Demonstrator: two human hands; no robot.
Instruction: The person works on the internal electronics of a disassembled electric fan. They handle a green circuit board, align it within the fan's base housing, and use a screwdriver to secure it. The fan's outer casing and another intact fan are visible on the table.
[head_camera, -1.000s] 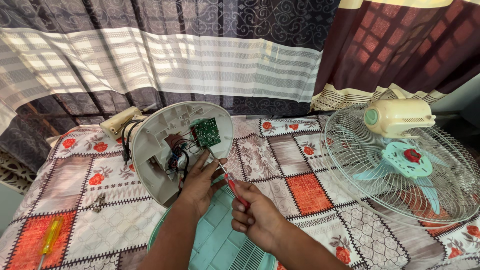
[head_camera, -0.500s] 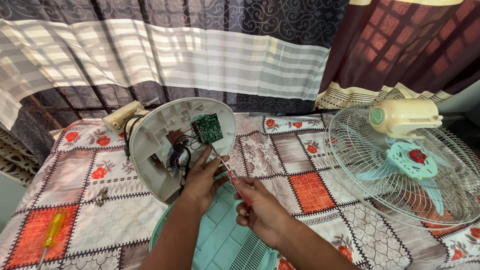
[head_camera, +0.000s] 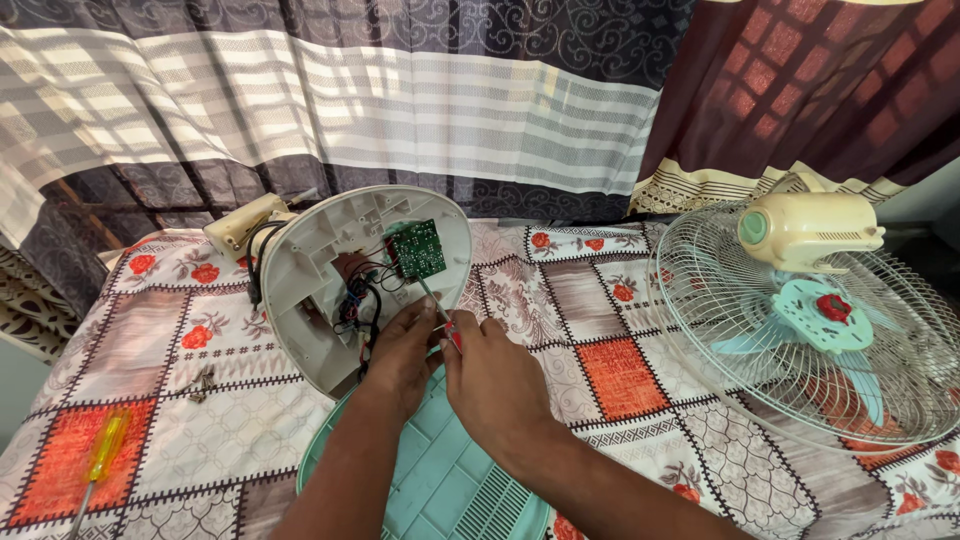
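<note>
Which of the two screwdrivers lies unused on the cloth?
The yellow-handled screwdriver at the near left corner lies untouched. The red-handled screwdriver is in the right hand, pointing at the green board.

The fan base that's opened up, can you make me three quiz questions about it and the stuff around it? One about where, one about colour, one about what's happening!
1. Where does the yellow screwdriver lie?
A. on the cloth, far left
B. inside the fan cage
C. on the curtain

2. What colour is the little circuit board in the fan base?
A. blue
B. green
C. white

3. What is the right hand doing?
A. resting flat and empty
B. holding a red-handled screwdriver up to the board
C. gripping the fan cage

Answers: 1 A, it lies near the left edge of the cloth; 2 B, the board is green; 3 B, the tip reaches the board.
</note>
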